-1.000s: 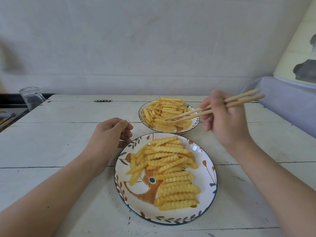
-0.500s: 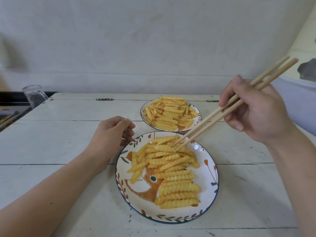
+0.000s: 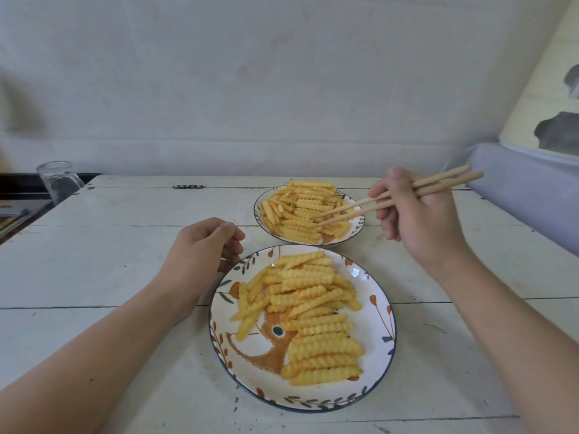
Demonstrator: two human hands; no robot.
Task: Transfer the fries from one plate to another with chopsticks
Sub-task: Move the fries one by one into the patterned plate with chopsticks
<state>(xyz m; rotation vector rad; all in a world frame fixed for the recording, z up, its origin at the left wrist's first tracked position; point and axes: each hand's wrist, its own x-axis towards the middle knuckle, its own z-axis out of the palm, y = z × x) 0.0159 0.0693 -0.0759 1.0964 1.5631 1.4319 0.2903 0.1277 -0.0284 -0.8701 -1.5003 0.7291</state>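
**Wooden chopsticks over the far plate**

Wooden chopsticks [image 3: 394,198] are pinched in the right hand [image 3: 416,220], thumb and curled fingers wrapped round them, tips slightly apart and resting among the fries [image 3: 300,211] on the far plate [image 3: 357,228]. No fry is clamped between the tips as far as can be seen. Just below the right hand sits the near plate [image 3: 376,308], painted with leaves and an orange animal, piled with more crinkle fries [image 3: 310,311]. The left hand [image 3: 203,249] rests on the table [image 3: 94,270], fingers loosely curled and holding nothing, fingertips just beside the near plate's rim. No writing or brand can be read anywhere. White painted planks, scuffed and seamed, form the table; a pale wall stands behind, and a glass jar [image 3: 58,180] stands well left of the left hand.
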